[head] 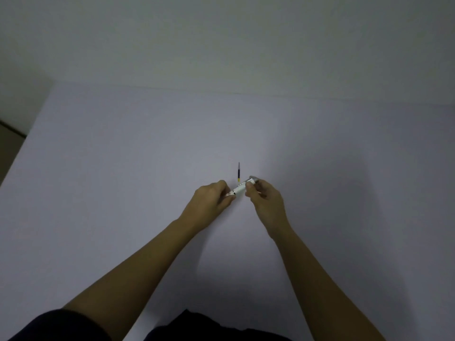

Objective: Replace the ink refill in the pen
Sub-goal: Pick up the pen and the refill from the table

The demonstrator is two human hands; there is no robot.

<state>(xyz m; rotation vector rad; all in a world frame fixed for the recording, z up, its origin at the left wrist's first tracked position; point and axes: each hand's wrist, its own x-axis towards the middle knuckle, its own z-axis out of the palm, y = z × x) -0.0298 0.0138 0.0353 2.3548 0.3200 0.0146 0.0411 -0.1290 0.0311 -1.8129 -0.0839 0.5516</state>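
A white pen (239, 189) with a grey end is held above the table, tilted up to the right. My left hand (211, 200) pinches its lower left end and my right hand (264, 198) grips its upper right, grey end. Just beyond the hands a thin ink refill (238, 172) lies on the table, pointing away from me, dark with a yellow band at its near end. The pen's tips are hidden by my fingers.
The white table (147, 168) spreads wide on all sides, its far edge meeting a pale wall (221, 45). The table's left edge runs diagonally at the far left, with floor (9, 134) beyond it.
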